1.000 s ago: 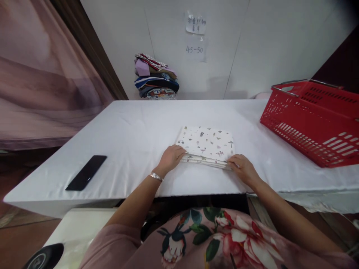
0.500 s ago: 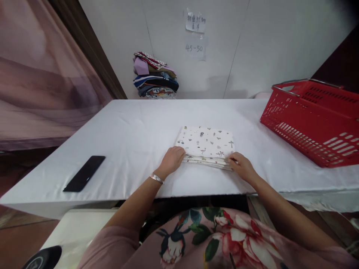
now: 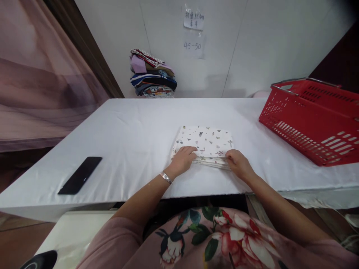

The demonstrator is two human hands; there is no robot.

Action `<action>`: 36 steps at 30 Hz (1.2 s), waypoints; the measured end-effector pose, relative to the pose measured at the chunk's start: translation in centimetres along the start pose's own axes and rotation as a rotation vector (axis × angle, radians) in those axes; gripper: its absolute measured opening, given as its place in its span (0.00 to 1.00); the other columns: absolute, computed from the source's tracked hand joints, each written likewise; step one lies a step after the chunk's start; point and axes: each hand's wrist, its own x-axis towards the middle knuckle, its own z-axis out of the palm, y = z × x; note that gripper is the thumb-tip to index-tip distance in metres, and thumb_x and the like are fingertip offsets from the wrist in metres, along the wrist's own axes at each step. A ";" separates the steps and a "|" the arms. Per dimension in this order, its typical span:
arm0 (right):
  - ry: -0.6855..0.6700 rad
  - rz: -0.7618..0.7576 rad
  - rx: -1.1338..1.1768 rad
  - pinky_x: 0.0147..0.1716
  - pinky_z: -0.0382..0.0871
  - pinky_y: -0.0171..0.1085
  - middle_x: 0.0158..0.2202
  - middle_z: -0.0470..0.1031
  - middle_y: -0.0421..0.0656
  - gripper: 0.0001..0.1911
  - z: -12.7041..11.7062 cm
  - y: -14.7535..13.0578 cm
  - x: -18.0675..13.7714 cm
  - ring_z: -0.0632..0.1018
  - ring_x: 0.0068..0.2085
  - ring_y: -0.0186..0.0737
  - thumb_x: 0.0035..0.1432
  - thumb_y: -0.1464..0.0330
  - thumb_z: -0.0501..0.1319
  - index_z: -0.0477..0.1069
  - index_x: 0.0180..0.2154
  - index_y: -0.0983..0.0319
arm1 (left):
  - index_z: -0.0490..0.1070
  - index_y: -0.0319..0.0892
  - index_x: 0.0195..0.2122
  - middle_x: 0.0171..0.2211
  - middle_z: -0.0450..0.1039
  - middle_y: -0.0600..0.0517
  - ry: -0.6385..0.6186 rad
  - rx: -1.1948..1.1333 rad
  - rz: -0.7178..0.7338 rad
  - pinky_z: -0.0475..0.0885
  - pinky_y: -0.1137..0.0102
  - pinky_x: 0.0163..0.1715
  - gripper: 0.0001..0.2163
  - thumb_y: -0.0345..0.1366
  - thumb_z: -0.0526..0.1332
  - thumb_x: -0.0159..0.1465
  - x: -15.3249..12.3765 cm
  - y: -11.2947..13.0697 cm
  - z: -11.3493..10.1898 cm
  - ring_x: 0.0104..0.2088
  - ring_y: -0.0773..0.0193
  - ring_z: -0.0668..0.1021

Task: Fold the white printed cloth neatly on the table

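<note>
A folded white cloth (image 3: 209, 137) printed with small plants, animals and other figures lies flat on the white-covered table (image 3: 134, 130), its stacked layers showing along the near edge. My left hand (image 3: 183, 160), with a silver bracelet at the wrist, grips the near edge left of its middle, fingers bent over the top layer. At the near right corner my right hand (image 3: 238, 162) pinches the cloth's edge between thumb and fingers. The parts of the layers under both hands are hidden.
A red plastic basket (image 3: 311, 127) with metal handles stands on the right. On the left lies a black phone (image 3: 80, 175). Folded fabrics (image 3: 153, 74) are piled beyond the far edge by the wall. A pink curtain (image 3: 42, 82) hangs at the left.
My left hand has moved right along the cloth's near edge, from its left corner inward. My right hand stays at the right corner. The view has shifted slightly.
</note>
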 end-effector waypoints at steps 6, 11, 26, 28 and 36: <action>0.004 -0.164 -0.031 0.41 0.65 0.41 0.40 0.72 0.45 0.12 0.2 -0.1 0.2 0.70 0.42 0.43 0.55 0.77 0.52 0.71 0.31 0.59 | 0.72 0.44 0.41 0.49 0.68 0.49 -0.024 0.005 0.018 0.66 0.63 0.47 0.13 0.24 0.52 0.62 0.6 0.2 0.7 0.48 0.59 0.69; -0.079 -0.165 -0.178 0.40 0.64 0.42 0.42 0.72 0.46 0.10 0.0 -0.1 0.2 0.69 0.42 0.45 0.56 0.73 0.55 0.74 0.36 0.60 | 0.71 0.44 0.42 0.49 0.69 0.48 -0.026 -0.011 -0.014 0.66 0.62 0.47 0.10 0.30 0.53 0.64 0.9 0.3 0.7 0.48 0.59 0.70; -0.216 -0.149 -0.260 0.42 0.62 0.42 0.45 0.72 0.46 0.11 0.0 -0.6 0.5 0.69 0.45 0.44 0.61 0.64 0.54 0.74 0.35 0.59 | 0.72 0.41 0.37 0.44 0.70 0.48 -0.048 -0.028 -0.019 0.66 0.63 0.44 0.09 0.30 0.52 0.64 2.3 1.1 0.8 0.45 0.60 0.71; -0.197 -0.145 -0.244 0.42 0.63 0.42 0.45 0.72 0.46 0.11 0.1 -0.6 0.4 0.69 0.45 0.44 0.61 0.65 0.54 0.74 0.35 0.59 | 0.71 0.41 0.37 0.44 0.71 0.48 -0.022 -0.089 -0.036 0.67 0.63 0.44 0.09 0.31 0.51 0.65 2.3 1.3 0.5 0.45 0.60 0.71; -0.088 -0.185 -0.247 0.41 0.63 0.44 0.45 0.72 0.46 0.10 0.0 -0.8 0.3 0.69 0.44 0.46 0.60 0.70 0.53 0.72 0.34 0.59 | 0.68 0.41 0.37 0.44 0.70 0.48 0.024 -0.200 -0.051 0.67 0.63 0.45 0.07 0.33 0.51 0.65 1.9 1.5 0.0 0.46 0.61 0.70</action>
